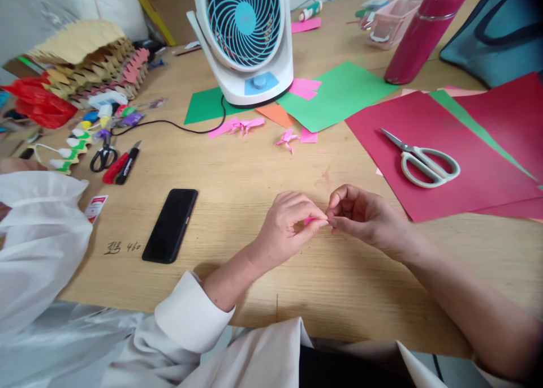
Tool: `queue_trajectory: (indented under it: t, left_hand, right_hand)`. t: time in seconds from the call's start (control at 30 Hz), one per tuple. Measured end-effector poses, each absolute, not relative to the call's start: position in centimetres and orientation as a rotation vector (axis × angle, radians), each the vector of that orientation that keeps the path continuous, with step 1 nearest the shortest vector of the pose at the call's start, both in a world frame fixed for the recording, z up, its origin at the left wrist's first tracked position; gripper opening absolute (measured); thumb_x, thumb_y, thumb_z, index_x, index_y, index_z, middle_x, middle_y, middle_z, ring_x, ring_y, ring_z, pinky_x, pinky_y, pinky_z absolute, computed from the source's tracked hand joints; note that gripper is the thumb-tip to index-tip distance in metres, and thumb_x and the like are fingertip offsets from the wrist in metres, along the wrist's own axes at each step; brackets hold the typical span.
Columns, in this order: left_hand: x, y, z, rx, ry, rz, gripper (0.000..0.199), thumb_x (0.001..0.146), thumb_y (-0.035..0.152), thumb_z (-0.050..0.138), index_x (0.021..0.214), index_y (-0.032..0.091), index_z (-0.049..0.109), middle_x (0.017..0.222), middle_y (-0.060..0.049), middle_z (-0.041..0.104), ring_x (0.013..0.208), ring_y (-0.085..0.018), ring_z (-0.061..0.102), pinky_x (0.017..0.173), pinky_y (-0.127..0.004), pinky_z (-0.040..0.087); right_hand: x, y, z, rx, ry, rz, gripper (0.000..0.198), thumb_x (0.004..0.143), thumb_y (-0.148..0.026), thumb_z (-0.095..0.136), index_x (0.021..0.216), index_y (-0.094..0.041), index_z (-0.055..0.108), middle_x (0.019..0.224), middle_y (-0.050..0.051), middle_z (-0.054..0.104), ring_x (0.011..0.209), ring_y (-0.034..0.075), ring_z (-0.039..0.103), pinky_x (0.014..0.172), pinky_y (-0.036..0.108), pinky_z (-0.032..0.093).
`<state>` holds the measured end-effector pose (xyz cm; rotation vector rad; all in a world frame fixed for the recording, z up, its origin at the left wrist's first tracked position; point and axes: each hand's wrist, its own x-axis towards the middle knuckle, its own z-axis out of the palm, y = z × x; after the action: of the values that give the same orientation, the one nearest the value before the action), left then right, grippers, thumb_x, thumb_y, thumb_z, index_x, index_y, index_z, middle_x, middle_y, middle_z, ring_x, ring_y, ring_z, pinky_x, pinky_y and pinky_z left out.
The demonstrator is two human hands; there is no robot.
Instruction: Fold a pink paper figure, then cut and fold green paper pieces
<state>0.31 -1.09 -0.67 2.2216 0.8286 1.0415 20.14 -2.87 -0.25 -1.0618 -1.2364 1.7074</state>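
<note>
A small piece of pink paper [310,220] is pinched between the thumb and fingers of my left hand [288,221], mostly hidden by them. My right hand [365,218] meets it at the fingertips, its thumb and forefinger closed at the paper's right end. Both hands are just above the wooden table [254,173]. Beyond them lie two folded pink paper figures, one a pink folded shape [287,139] and the other a similar pink figure [244,126] farther left. Scissors with pale handles [428,164] rest on red paper [382,190] to the right.
A white fan [246,31] stands at the back, its black cord [169,123] running left. Green sheets [339,97] lie beside it. A magenta bottle [426,34] is at the back right. A phone [170,225], utility knife [127,164] and another person's white sleeve [42,235] are on the left.
</note>
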Motion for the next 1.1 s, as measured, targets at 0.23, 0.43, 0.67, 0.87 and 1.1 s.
queue_trajectory:
  t: [0.23, 0.43, 0.67, 0.87, 1.1]
  left_hand:
    - [0.6, -1.4, -1.0, 2.099, 0.880, 1.081, 0.008, 0.088, 0.024, 0.068, 0.082, 0.020, 0.070, 0.073, -0.001, 0.069, 0.075, -0.015, 0.062, 0.077, -0.031, 0.048]
    - [0.8, -1.5, -1.1, 2.098, 0.897, 1.129, 0.009, 0.086, 0.022, 0.070, 0.078, 0.020, 0.069, 0.070, 0.000, 0.070, 0.072, -0.014, 0.062, 0.078, -0.032, 0.047]
    - [0.8, -1.6, -1.1, 2.163, 0.934, 1.137, 0.009, 0.086, 0.021, 0.070, 0.078, 0.021, 0.067, 0.068, 0.002, 0.069, 0.070, -0.014, 0.062, 0.085, -0.034, 0.046]
    - [0.8, -1.7, -1.4, 2.161, 0.950, 1.157, 0.009, 0.086, 0.021, 0.071, 0.078, 0.020, 0.067, 0.065, 0.003, 0.069, 0.070, -0.014, 0.063, 0.085, -0.035, 0.046]
    - [0.6, -1.7, -1.0, 2.198, 0.986, 1.179, 0.011, 0.087, 0.029, 0.070, 0.079, 0.022, 0.070, 0.068, 0.001, 0.070, 0.072, -0.015, 0.063, 0.080, -0.034, 0.046]
  right_hand:
    - [20.0, -2.8, -0.4, -1.081, -1.236, 1.679, 0.024, 0.077, -0.019, 0.074, 0.089, -0.020, 0.054, 0.078, -0.002, 0.059, 0.068, 0.010, 0.054, 0.060, 0.025, 0.040]
    - [20.2, -2.7, -0.3, -1.120, -1.197, 1.694, 0.027, 0.076, -0.025, 0.078, 0.089, -0.020, 0.054, 0.076, -0.001, 0.060, 0.067, 0.010, 0.053, 0.057, 0.024, 0.039]
    - [20.0, -2.6, -0.2, -1.202, -1.087, 1.724, 0.037, 0.065, -0.028, 0.087, 0.084, -0.019, 0.057, 0.073, -0.002, 0.060, 0.063, 0.009, 0.052, 0.056, 0.022, 0.041]
    - [20.0, -2.6, 0.2, -1.210, -1.097, 1.645, 0.040, 0.063, -0.033, 0.089, 0.082, -0.020, 0.057, 0.070, -0.002, 0.059, 0.064, 0.011, 0.053, 0.058, 0.023, 0.044]
    - [20.9, -2.9, 0.8, -1.374, -1.513, 1.597, 0.034, 0.087, -0.053, 0.064, 0.083, -0.019, 0.067, 0.066, 0.000, 0.053, 0.062, 0.013, 0.045, 0.052, 0.027, 0.031]
